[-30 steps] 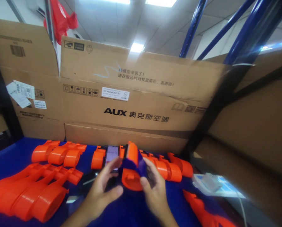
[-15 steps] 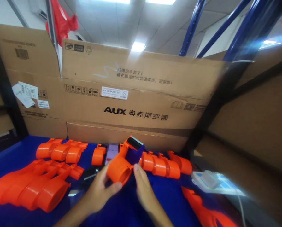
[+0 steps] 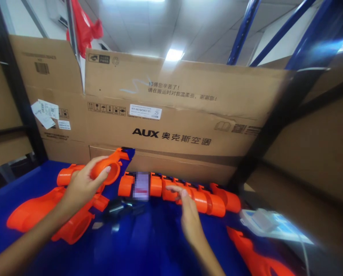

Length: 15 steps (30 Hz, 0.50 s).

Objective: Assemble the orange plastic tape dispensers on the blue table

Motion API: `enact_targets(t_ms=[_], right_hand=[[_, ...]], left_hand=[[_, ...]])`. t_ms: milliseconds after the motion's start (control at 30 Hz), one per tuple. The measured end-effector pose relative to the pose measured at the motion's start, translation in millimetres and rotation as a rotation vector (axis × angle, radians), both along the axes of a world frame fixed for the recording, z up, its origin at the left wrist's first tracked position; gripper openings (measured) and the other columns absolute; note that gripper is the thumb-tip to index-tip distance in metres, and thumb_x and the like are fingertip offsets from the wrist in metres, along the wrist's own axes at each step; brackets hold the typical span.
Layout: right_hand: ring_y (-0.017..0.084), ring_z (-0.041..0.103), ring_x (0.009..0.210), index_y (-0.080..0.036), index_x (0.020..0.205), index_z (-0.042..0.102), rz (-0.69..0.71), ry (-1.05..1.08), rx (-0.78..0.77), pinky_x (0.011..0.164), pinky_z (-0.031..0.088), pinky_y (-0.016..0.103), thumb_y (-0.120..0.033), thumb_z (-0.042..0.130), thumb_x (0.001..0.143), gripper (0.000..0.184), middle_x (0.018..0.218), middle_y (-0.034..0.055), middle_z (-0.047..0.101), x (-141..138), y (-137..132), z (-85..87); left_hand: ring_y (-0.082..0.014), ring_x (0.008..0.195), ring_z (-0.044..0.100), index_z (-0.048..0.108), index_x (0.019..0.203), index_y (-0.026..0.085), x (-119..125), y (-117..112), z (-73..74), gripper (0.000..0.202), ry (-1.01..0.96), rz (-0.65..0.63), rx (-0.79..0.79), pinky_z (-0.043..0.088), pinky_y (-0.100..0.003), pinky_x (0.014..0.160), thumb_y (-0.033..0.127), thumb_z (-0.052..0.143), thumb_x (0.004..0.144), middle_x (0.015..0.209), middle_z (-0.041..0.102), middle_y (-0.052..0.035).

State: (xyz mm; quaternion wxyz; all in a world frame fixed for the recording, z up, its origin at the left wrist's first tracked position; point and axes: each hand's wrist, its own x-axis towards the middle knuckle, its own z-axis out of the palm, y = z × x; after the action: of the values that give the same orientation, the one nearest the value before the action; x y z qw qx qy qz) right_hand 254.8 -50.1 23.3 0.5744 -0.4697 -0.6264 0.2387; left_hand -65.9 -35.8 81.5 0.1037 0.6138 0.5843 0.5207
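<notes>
Orange tape dispenser (image 3: 100, 166), touched by both hands a moment ago, is now at centre-left of the frame, above the blue worktop (image 3: 148, 245), in the grip of the left hand (image 3: 83, 182) only. The right hand (image 3: 189, 214) has released it, looking empty before the dispenser row (image 3: 200, 202); two-handed handling seems paused.

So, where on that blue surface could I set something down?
The widest bare patch of blue surface is near the middle front, between the left orange cluster and the right forearm. A smaller one separates that forearm from the lower-right orange piece. It's crowded along the back orange row and under the left hand.
</notes>
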Motion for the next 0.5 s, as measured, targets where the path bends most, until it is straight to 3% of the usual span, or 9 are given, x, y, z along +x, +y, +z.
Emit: enact_targets(t_ms=[100, 267, 367, 500], right_hand=[[0.028, 0.062, 0.107, -0.023, 0.103, 0.074, 0.006, -0.004, 0.009, 0.105, 0.044, 0.044, -0.062, 0.031, 0.101, 0.058, 0.109, 0.0086, 0.072, -1, 1, 1.5], [0.028, 0.063, 0.103, -0.021, 0.1, 0.075, 0.003, -0.002, 0.016, 0.101, 0.045, 0.042, -0.065, 0.033, 0.099, 0.06, 0.101, 0.0087, 0.073, 0, 3, 5.5], [0.027, 0.063, 0.099, -0.02, 0.098, 0.076, -0.01, -0.001, 0.004, 0.1, 0.045, 0.041, -0.065, 0.033, 0.098, 0.062, 0.099, 0.0091, 0.074, 0, 4, 5.5], [0.026, 0.063, 0.091, -0.021, 0.094, 0.076, -0.016, -0.005, 0.005, 0.097, 0.046, 0.04, -0.064, 0.033, 0.099, 0.061, 0.096, 0.0082, 0.074, 0, 5, 1.9]], left_hand=[[-0.0323, 0.077, 0.071, 0.062, 0.13, 0.028, -15, 15, 2.2, 0.055, 0.331, 0.105, -0.118, 0.048, -0.037, 0.073, 0.062, 0.052, 0.088, 0.083, 0.077, -0.0054], [-0.0372, 0.087, 0.072, 0.054, 0.135, 0.019, -7, 39, -17.3, 0.062, 0.672, 0.137, -0.282, 0.048, -0.04, 0.076, 0.062, 0.035, 0.094, 0.086, 0.076, -0.0146], [-0.0384, 0.091, 0.072, 0.052, 0.133, 0.013, 3, 51, -29.8, 0.062, 0.749, 0.166, -0.345, 0.048, -0.042, 0.079, 0.06, 0.035, 0.095, 0.089, 0.076, -0.0191], [-0.0398, 0.091, 0.072, 0.056, 0.124, 0.014, 12, 62, -43.0, 0.056, 0.776, 0.131, -0.367, 0.049, -0.045, 0.079, 0.057, 0.036, 0.096, 0.09, 0.075, -0.0204]])
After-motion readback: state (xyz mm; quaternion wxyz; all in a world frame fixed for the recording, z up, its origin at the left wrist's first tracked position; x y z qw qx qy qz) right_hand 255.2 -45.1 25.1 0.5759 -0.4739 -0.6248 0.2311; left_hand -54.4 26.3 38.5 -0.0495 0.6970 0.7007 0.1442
